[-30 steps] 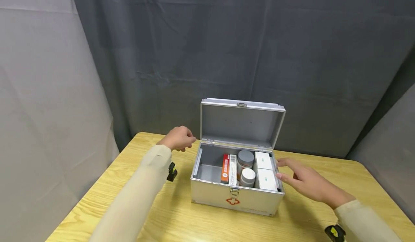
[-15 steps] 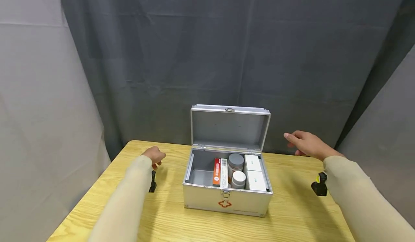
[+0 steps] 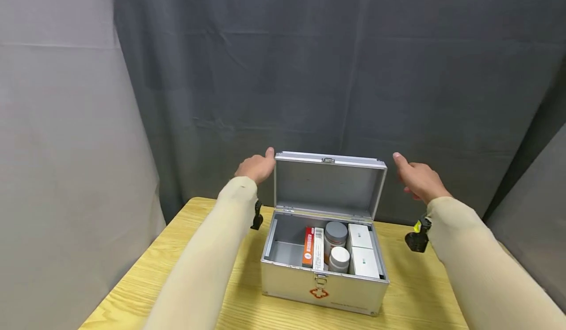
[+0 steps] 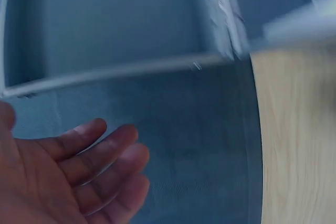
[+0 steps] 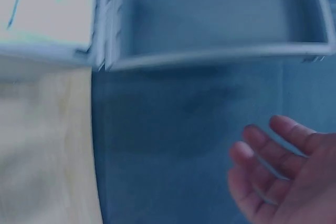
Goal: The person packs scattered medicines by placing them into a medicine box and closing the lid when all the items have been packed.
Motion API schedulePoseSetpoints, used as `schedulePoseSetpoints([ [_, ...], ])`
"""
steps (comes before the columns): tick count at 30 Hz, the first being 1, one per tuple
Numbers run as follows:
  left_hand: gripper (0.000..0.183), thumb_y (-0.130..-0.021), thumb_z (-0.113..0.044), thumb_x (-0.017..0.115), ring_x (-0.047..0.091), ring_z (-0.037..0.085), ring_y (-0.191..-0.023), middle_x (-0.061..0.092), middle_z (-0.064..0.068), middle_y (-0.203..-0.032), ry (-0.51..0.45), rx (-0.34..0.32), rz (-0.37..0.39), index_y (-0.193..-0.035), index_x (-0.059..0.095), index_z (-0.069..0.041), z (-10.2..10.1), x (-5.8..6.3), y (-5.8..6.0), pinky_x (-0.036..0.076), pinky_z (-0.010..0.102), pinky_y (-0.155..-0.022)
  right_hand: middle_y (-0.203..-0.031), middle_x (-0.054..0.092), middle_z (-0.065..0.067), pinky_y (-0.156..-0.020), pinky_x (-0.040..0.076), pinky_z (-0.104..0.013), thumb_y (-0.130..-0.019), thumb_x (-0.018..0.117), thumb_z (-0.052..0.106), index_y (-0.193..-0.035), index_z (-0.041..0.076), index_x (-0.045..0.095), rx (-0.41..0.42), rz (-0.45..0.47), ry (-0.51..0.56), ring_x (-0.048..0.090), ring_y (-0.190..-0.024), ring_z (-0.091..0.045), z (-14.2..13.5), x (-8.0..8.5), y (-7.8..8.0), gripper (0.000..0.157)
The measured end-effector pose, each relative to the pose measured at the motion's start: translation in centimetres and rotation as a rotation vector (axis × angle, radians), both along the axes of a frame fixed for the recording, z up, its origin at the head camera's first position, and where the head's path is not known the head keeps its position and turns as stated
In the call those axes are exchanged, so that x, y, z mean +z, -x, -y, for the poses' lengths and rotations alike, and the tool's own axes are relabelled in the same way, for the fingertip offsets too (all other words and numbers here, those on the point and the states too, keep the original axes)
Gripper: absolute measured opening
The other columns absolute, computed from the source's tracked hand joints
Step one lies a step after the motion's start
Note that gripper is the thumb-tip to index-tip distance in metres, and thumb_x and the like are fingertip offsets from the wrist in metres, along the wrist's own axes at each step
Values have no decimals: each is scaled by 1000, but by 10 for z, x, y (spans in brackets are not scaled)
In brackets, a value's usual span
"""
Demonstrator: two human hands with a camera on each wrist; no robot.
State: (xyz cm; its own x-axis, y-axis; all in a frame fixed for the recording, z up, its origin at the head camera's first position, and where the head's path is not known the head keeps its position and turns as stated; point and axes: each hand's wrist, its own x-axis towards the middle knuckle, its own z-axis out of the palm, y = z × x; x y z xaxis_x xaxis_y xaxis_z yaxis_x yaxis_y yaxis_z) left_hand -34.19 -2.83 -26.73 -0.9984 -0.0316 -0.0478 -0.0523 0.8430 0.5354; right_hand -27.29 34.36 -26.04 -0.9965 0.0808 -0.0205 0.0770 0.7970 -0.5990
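A silver first-aid box (image 3: pixel 325 288) with a red cross stands on the wooden table, its lid (image 3: pixel 328 185) raised. My left hand (image 3: pixel 256 168) is at the lid's upper left corner, thumb up beside the edge. In the left wrist view its fingers (image 4: pixel 113 161) are loosely bent with nothing in them. My right hand (image 3: pixel 420 178) hovers just right of the lid, apart from it and holding nothing. Inside the box are a red-orange carton (image 3: pixel 308 246), a white carton (image 3: pixel 318 249), a grey-capped bottle (image 3: pixel 335 236), a white-capped bottle (image 3: pixel 339 260) and white boxes (image 3: pixel 364 262).
The wooden table (image 3: pixel 146 276) extends on both sides of the box. Dark grey cloth (image 3: pixel 318 74) hangs right behind the table's back edge. Pale cloth (image 3: pixel 75 148) hangs at the left, and more grey cloth at the right.
The left hand has gone out to the left, then back up to the lid's left edge. The right hand has left the box's right rim and risen beside the lid. The head view has shifted.
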Motion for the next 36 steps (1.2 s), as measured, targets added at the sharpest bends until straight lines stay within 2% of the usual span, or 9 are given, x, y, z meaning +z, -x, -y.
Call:
schedulePoseSetpoints([
  [2,87,-99,-67,6,69,32,-92,69,15,-106,-59,3,-8,-112,68,-6,-3,9,-3,53,41,-80,-142,48,-32,-73,54,-34,-93,6,75,-145,-8,39,3,27,53,68,-91,-25,10,6,5,103],
  [4,87,-97,-69,8,64,27,-71,64,11,-86,-73,-30,6,-103,67,-6,-6,15,-6,48,36,-64,-142,50,-30,-74,54,-33,-92,8,77,-146,-6,39,15,69,89,68,-89,-19,16,10,8,105],
  [8,82,-98,-69,16,51,19,-53,62,10,-75,-50,-86,16,-101,68,-5,-15,19,-10,42,31,-51,-140,53,-30,-79,55,-38,-93,13,77,-146,-7,38,48,128,94,70,-93,-21,19,12,6,102],
  [13,84,-96,-72,22,52,18,-50,73,17,-95,-75,-84,29,-106,71,-4,-24,18,-15,42,30,-50,-123,64,-25,-77,57,-37,-92,18,78,-132,-8,47,23,128,87,71,-85,-18,16,8,1,99],
  [16,85,-95,-74,24,53,19,-51,74,18,-98,-101,-90,50,-114,70,-6,-25,18,-18,43,30,-49,-114,70,-18,-74,56,-33,-89,20,82,-126,-6,54,21,142,85,71,-80,-14,12,6,-1,101],
  [21,86,-94,-74,26,53,21,-56,72,20,-98,-138,-163,73,-114,71,-4,-26,26,-21,45,32,-56,-103,76,-10,-78,57,-36,-89,17,82,-127,-10,57,67,185,115,73,-85,-17,0,8,-4,107],
  [25,86,-93,-75,26,54,23,-62,71,20,-99,-171,-165,97,-116,69,-4,-23,27,-20,46,33,-60,-106,76,-10,-82,57,-39,-89,14,83,-131,-10,54,116,244,126,73,-90,-18,0,12,-1,110],
  [30,88,-92,-78,25,55,25,-65,70,20,-106,-223,-124,144,-116,65,-4,-15,18,-15,46,32,-58,-116,73,-16,-85,57,-40,-89,10,83,-135,-11,50,157,295,130,72,-96,-20,6,13,2,113],
  [36,86,-90,-79,28,54,22,-61,71,19,-100,-243,-142,107,-107,65,-3,-7,15,-15,46,30,-57,-110,75,-13,-82,56,-37,-89,11,83,-132,-10,53,157,276,129,71,-92,-18,10,12,6,111],
])
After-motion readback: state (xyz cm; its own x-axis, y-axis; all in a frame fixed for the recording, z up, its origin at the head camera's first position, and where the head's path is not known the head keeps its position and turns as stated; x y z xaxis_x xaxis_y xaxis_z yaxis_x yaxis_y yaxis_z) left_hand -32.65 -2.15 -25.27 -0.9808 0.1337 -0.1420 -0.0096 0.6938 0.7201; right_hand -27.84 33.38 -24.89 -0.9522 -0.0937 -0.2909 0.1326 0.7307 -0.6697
